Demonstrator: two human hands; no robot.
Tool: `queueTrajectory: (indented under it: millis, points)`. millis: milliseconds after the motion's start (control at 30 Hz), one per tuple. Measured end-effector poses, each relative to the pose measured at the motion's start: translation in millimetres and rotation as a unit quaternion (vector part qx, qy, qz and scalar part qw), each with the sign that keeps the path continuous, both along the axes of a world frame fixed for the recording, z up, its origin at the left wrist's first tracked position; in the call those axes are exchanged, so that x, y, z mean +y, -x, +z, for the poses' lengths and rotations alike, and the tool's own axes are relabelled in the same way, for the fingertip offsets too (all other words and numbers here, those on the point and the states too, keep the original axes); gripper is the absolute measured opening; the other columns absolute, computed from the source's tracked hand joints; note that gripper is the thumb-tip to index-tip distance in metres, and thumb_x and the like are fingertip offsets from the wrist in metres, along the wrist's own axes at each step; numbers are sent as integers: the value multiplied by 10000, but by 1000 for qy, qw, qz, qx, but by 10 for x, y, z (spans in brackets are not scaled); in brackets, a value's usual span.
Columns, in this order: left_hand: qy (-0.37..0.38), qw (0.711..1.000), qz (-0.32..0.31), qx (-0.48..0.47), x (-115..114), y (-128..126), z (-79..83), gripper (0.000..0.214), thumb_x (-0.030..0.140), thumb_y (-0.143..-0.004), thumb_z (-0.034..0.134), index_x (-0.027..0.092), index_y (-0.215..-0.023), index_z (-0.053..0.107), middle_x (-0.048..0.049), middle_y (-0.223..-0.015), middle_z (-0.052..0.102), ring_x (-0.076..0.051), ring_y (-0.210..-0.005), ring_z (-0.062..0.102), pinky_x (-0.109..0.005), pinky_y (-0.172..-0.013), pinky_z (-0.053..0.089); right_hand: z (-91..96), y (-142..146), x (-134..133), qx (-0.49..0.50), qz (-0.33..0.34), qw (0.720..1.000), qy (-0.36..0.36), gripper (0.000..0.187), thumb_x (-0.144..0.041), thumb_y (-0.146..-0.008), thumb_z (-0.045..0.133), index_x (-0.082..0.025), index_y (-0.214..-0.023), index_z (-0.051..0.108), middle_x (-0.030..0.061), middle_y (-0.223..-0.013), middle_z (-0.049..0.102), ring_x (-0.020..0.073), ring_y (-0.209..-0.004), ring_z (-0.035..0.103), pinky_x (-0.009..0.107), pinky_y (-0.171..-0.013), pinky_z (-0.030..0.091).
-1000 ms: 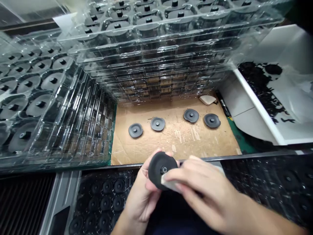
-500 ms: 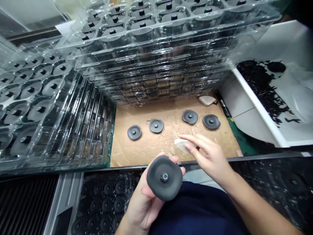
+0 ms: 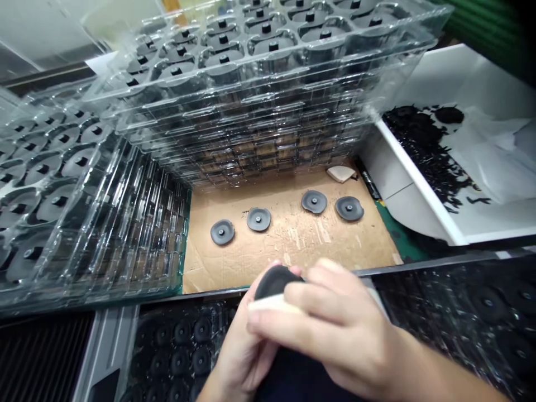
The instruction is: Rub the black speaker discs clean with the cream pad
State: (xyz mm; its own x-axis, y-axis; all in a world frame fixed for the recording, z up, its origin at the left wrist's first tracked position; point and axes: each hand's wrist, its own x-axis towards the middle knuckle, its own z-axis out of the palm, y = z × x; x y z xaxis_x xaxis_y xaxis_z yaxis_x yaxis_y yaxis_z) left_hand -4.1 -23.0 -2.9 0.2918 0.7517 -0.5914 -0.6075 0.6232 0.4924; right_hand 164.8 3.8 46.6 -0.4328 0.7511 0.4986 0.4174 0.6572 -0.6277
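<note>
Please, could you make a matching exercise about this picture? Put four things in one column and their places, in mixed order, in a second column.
Things
1. black disc
2. white block
3. four grey discs
4. black scraps

Places
a. in the white tray at the right
b. lying on the cardboard
c. held in the left hand
d. pinched in the right hand

Pairs: 1-c, 2-d, 3-b, 4-a
</note>
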Motion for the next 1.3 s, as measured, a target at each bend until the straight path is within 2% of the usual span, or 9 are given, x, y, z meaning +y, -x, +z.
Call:
queueTrajectory:
  millis: [167, 267, 367, 533, 700, 900, 1100, 1200, 1300]
  points:
    - [-8, 999, 35, 14, -14, -31, 50, 674, 356, -496, 849, 221, -1123, 641, -78, -1120, 688, -237, -1007, 640, -251, -856, 502, -52, 40, 18, -48, -48, 995, 67, 336, -47, -879, 427, -184, -1099, 641, 20, -807, 682, 146, -663, 536, 309, -624, 392]
    - [-2, 999, 35, 18, -16, -30, 60, 598, 316, -544, 835, 230, -1108, 654, -65, -1130, 683, -225, -1051, 621, -230, -860, 492, -92, 57, -7, 33, -10, 997, 62, 301, -63, -886, 437, -174, -1077, 641, 24, -864, 698, 131, -707, 581, 288, -651, 418]
    - [-1, 999, 42, 25, -21, 11, 8, 606, 290, -565, 828, 242, -1138, 638, -61, -1111, 692, -212, -1014, 638, -222, -821, 516, -115, 68, -15, -32, -54, 992, 112, 278, -78, -882, 461, -195, -1039, 658, 16, -829, 696, 146, -734, 592, 292, -669, 411]
    - [-17, 998, 51, -14, -24, 69, -71, 663, 378, -564, 808, 219, -1177, 610, -87, -1192, 659, -245, -1123, 581, -249, -874, 512, -180, 127, 41, 20, -5, 997, 74, 293, -101, -901, 450, -190, -1116, 627, 20, -860, 706, 139, -724, 594, 295, -678, 415]
    - [4, 995, 89, -52, 10, 100, -71, 512, 383, -589, 789, 225, -1062, 675, -63, -1145, 686, -237, -1050, 634, -277, -894, 515, -581, 107, 156, 57, -108, 957, 264, 203, -232, -886, 527, -224, -1019, 680, 31, -986, 713, 166, -881, 650, 274, -736, 499]
    - [18, 991, 85, -106, 10, 160, -60, 487, 354, -586, 788, 233, -1046, 681, -47, -1072, 714, -216, -1046, 637, -271, -887, 519, -1117, 103, 13, 27, -113, 958, 261, 194, -251, -841, 556, -190, -906, 728, 33, -695, 700, 159, -604, 633, 270, -565, 504]
    - [4, 993, 81, -84, 3, 144, -46, 562, 333, -574, 811, 230, -1103, 651, -59, -1132, 688, -199, -1024, 634, -252, -886, 506, -356, 344, 32, 68, -181, 972, 136, 219, -191, -876, 528, -166, -1052, 655, 61, -955, 707, 140, -735, 634, 241, -609, 490]
    - [10, 997, 63, -52, -6, 184, -48, 551, 287, -612, 801, 253, -1136, 634, -42, -1063, 708, -183, -966, 647, -245, -865, 508, -48, 532, 11, 39, -72, 994, 74, 234, -118, -875, 479, -79, -1039, 642, 94, -862, 701, 165, -752, 629, 283, -695, 500]
    - [16, 997, 78, -21, -15, 240, -60, 520, 262, -596, 812, 265, -1092, 656, -27, -1047, 712, -188, -970, 647, -241, -842, 517, 7, 605, 7, -8, 42, 983, 181, 226, -96, -872, 471, -111, -1001, 657, 54, -797, 682, 136, -699, 613, 242, -652, 496]
